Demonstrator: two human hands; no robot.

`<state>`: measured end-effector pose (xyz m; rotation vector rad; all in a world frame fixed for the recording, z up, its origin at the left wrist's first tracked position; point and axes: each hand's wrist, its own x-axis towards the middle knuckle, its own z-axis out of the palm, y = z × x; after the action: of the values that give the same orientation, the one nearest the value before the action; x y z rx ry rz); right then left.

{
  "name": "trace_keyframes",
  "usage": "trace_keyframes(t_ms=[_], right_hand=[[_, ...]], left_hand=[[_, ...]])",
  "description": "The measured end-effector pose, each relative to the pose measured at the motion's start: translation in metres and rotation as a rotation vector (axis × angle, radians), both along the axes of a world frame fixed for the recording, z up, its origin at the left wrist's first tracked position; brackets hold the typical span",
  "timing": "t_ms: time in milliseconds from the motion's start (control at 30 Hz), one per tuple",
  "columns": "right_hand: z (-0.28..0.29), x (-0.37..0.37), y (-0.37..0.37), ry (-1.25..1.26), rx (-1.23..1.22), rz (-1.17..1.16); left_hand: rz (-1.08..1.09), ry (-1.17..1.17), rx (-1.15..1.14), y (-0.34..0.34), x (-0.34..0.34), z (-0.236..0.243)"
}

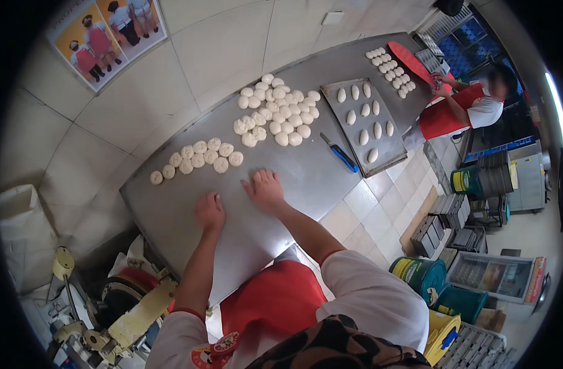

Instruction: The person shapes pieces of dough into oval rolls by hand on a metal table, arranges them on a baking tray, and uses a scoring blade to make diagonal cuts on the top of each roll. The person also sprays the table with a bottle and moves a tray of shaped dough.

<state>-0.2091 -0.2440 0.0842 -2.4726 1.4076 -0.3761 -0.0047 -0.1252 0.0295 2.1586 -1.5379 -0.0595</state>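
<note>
My left hand [210,212] rests on the steel table [198,246] with its fingers curled; whatever may be under them is hidden. To its right, my right hand [263,187] lies palm down, fingers somewhat apart, with no object visible in it. Beyond my hands are a cluster of flattened dough rounds [198,158] at the left and a larger group of pale dough balls [287,111] farther back. A blue-handled blade [345,157] lies right of these, beside a metal tray [399,161] bearing several oval dough pieces [365,109].
A person in a red apron [444,117] works at the table's far end by a red board [410,61] and small dough pieces [391,71]. Machinery [131,307] stands at lower left; buckets [417,277] and stacked pans [453,212] sit on the right. Tiled wall behind.
</note>
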Motion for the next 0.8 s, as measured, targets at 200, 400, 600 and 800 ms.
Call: trace_keyframes(t_ms=[200,400,600,800], right_hand=[[-0.049,-0.069,0.078,-0.001,-0.057,0.167],[-0.048,-0.116,0.05,0.229,-0.074,0.446],[-0.014,-0.017,-0.037,0.118,-0.086,0.313],[-0.063,-0.05,0.029,0.023,0.039,0.087]], left_hand=[[-0.171,0.007,0.05,0.086,-0.009,-0.004],[-0.394,-0.094,0.089,0.094,0.031,-0.012],[-0.404,-0.092,0.06,-0.009,0.045,0.005],[-0.044,-0.005,0.119,0.048,0.005,-0.015]])
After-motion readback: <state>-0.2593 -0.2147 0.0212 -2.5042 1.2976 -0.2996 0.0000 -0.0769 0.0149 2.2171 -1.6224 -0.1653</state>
